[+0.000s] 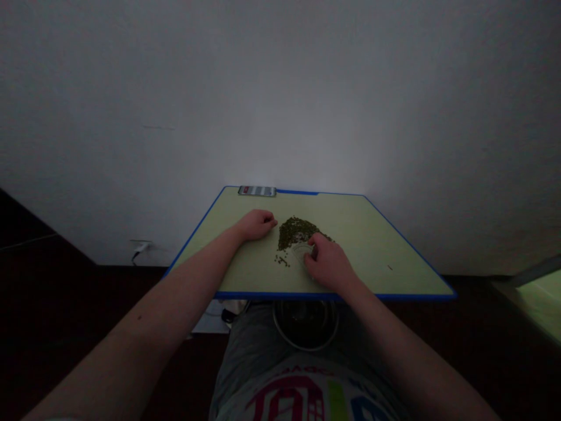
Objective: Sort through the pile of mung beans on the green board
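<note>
A heap of small green beans (298,228), probably mung beans, lies on the pale yellow-green tabletop, with several loose beans (281,259) scattered at its near left side. My right hand (326,260) pinches a clear protractor (301,251) with curved markings, held low at the near edge of the heap; the palm and fingers hide part of it. Just left of the beans, my left hand (258,224) rests on the tabletop with its fingers curled closed, apart from the heap. I see nothing in its grip.
The table (245,275) has a blue rim and stands against a white wall. A phone (257,190) lies at its far left edge. Below the near edge, a metal bowl (305,345) sits at my lap. A small dark sliver (390,267) lies on the right side.
</note>
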Demonstrator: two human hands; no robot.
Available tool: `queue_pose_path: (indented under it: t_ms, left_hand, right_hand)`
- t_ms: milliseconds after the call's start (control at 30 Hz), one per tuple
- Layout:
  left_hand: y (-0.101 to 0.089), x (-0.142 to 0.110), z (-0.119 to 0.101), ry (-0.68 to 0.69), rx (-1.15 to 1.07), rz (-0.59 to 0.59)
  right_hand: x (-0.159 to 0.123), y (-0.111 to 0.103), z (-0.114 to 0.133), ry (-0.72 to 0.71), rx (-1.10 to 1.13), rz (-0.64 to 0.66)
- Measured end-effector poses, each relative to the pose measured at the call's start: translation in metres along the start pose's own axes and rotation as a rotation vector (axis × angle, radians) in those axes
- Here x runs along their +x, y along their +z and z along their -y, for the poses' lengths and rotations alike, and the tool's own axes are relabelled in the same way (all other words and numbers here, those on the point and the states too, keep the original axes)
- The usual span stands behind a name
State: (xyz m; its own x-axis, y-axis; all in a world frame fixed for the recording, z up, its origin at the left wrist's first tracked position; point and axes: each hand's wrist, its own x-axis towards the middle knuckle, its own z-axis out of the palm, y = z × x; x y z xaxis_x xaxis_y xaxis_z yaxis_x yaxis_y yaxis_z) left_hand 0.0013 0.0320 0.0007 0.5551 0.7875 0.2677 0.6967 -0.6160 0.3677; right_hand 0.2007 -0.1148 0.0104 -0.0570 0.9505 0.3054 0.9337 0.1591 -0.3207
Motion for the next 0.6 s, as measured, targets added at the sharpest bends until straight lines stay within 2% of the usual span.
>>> queue_pose_path:
  t_ms: [167, 400, 500, 600]
  left_hand:
    - [-0.001, 0.000, -0.001, 0.021, 0.017, -0.007]
    - [-0.004, -0.001, -0.004, 0.011, 0.043, -0.007]
    - [-0.004, -0.001, -0.004, 0.013, 0.036, -0.012]
    - [-0.003, -0.001, -0.003, 0.011, 0.032, -0.008]
  right_hand:
    - [0.005, -0.003, -0.005, 0.074, -0.059, -0.021]
    - [0.000, -0.019, -0.043, 0.229, -0.118, -0.047]
    - [-0.003, -0.023, -0.052, 0.233, -0.134, -0.057]
    - [-0.006, -0.026, -0.052, 0.174, -0.134, -0.046]
